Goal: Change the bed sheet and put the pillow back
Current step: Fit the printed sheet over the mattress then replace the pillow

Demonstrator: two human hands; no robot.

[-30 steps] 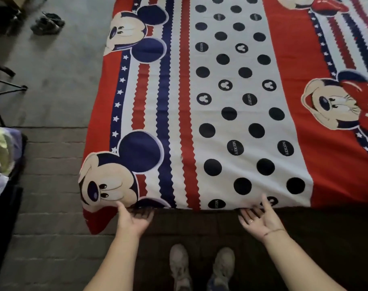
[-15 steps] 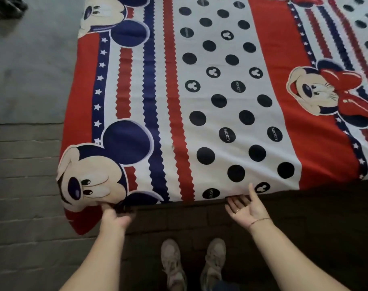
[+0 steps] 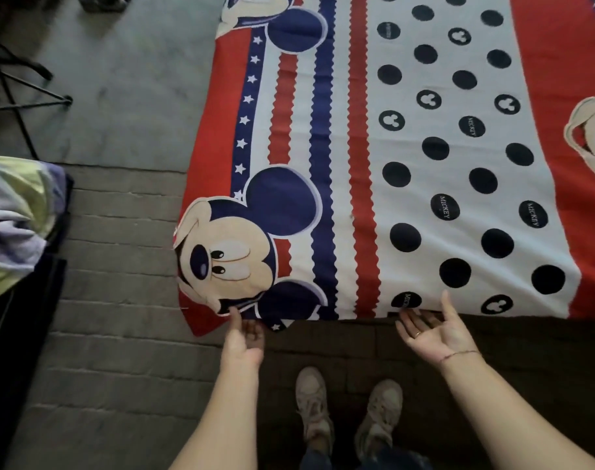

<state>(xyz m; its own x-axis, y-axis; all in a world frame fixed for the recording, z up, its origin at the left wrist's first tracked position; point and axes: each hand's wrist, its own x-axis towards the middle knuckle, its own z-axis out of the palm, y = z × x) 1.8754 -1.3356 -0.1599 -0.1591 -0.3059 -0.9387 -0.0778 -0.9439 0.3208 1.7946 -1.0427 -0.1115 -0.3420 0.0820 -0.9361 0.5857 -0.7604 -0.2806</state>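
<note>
A red, white and blue cartoon-mouse bed sheet (image 3: 408,157) lies spread flat over the low bed, its near hem running along the dark mattress side (image 3: 527,351). My left hand (image 3: 243,337) is palm up at the hem below the large mouse face, thumb touching the cloth, fingers loosely curled under the edge. My right hand (image 3: 435,329) is palm up with straight, spread fingers, their tips at the hem under a black dot. A red sheet corner (image 3: 201,325) hangs down at the left. No pillow is in view.
A heap of pale green and lavender cloth (image 3: 14,225) sits on dark furniture at the left. Black tripod legs (image 3: 24,96) stand on the grey floor at upper left, with shoes (image 3: 102,0) beyond. My own feet (image 3: 343,412) stand close to the bed.
The view has shifted right and closer to the bed's left corner. My left hand has opened from a curl at the hem to palm up. My right hand stays at the hem.
</note>
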